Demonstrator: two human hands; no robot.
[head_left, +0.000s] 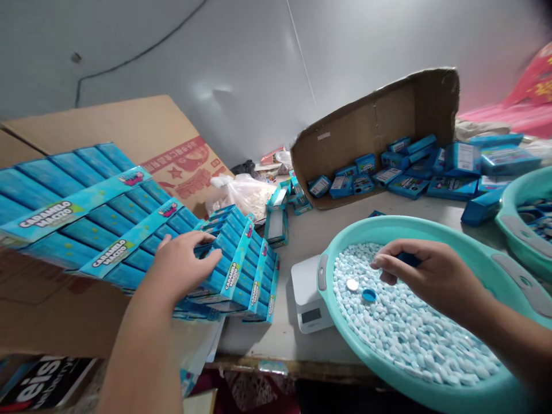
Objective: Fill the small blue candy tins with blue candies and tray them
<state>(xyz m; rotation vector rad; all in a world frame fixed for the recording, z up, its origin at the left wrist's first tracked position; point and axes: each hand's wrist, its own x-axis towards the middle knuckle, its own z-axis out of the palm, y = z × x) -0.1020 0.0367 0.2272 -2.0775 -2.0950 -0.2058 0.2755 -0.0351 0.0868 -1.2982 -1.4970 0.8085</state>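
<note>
My left hand (181, 264) rests with fingers spread on a stack of blue "Caramelo Macizo" candy packs (235, 261) at the left. My right hand (425, 273) hovers over a teal basin (495, 259) full of small pale blue candy tablets (401, 328). Its fingers are pinched around a small dark blue object (409, 259) that I cannot make out. On the tablets, just left of that hand, lie a blue cap (369, 295) and a white disc (352, 284).
A white scale (307, 299) sits under the basin's left rim. More blue pack trays (64, 213) lie on cardboard at the far left. A tipped carton (371, 132) spills small blue boxes (405, 184) at the back. A second teal basin (517, 218) is at the right edge. A plastic bag (241, 192) lies mid-table.
</note>
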